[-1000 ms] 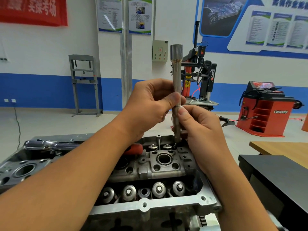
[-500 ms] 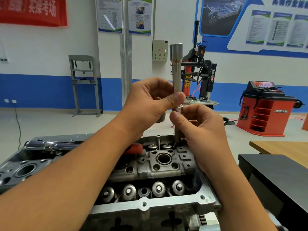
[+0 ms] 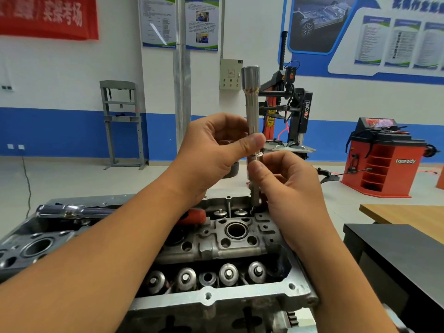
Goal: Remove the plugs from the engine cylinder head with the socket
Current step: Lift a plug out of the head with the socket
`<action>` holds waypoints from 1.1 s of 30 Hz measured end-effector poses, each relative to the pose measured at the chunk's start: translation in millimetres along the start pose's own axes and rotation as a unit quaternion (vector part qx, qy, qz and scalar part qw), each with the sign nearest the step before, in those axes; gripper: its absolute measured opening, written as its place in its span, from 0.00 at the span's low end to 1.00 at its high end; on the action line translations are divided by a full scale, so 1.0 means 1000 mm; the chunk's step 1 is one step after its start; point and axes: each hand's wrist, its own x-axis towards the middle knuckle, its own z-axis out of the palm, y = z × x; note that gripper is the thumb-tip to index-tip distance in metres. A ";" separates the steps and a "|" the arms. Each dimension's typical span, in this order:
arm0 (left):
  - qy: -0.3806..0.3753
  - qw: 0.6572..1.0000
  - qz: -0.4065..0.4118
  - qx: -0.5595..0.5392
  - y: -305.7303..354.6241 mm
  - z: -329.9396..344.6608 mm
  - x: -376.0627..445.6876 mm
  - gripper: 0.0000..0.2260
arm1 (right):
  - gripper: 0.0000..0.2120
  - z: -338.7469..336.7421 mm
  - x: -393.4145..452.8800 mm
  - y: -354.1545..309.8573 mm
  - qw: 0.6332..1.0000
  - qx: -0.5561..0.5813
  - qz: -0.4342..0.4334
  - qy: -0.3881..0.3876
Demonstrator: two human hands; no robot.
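Note:
A grey metal engine cylinder head (image 3: 209, 296) lies in front of me, with valve springs along its near side and an open round bore in the middle. A long silver socket (image 3: 251, 97) stands upright with its lower end at a hole on the far right of the head. My left hand (image 3: 213, 155) pinches the socket's shaft between thumb and fingers. Just below it, my right hand (image 3: 290, 186) pinches the lower part of the shaft. The plug under the socket is hidden.
A chrome ratchet with a red grip (image 3: 72, 210) rests across the far left of the head. A black table (image 3: 396, 251) and a wooden bench (image 3: 408, 215) stand to the right. A red wheel balancer (image 3: 382, 162) and tyre changer (image 3: 293, 109) are behind.
My right thumb and fingers have shifted round the socket's shaft, as in turning it. The socket stays upright at the same hole.

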 end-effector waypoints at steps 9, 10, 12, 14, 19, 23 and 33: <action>-0.009 1.000 0.021 0.018 0.001 0.001 -0.002 0.14 | 0.09 0.001 0.001 0.000 1.000 0.009 0.007 0.008; -0.003 0.999 0.026 0.022 0.001 0.001 -0.002 0.15 | 0.08 0.000 0.001 0.001 1.000 0.003 0.002 0.003; -0.011 0.999 0.030 0.012 0.000 0.002 -0.001 0.14 | 0.04 0.001 0.002 0.002 1.000 -0.011 -0.004 -0.010; -0.030 0.999 0.018 0.001 0.000 0.002 0.000 0.08 | 0.06 0.002 0.002 0.002 1.000 -0.026 -0.002 -0.014; -0.060 0.998 -0.002 0.018 -0.001 0.003 0.000 0.11 | 0.14 0.004 0.001 -0.003 1.000 0.007 0.012 -0.014; -0.041 0.999 0.006 0.009 -0.002 0.001 0.000 0.11 | 0.08 0.003 0.002 -0.002 0.999 0.034 0.019 -0.004; -0.064 0.998 0.008 0.006 0.000 0.004 -0.001 0.10 | 0.15 0.003 0.002 -0.002 1.000 0.009 0.006 -0.024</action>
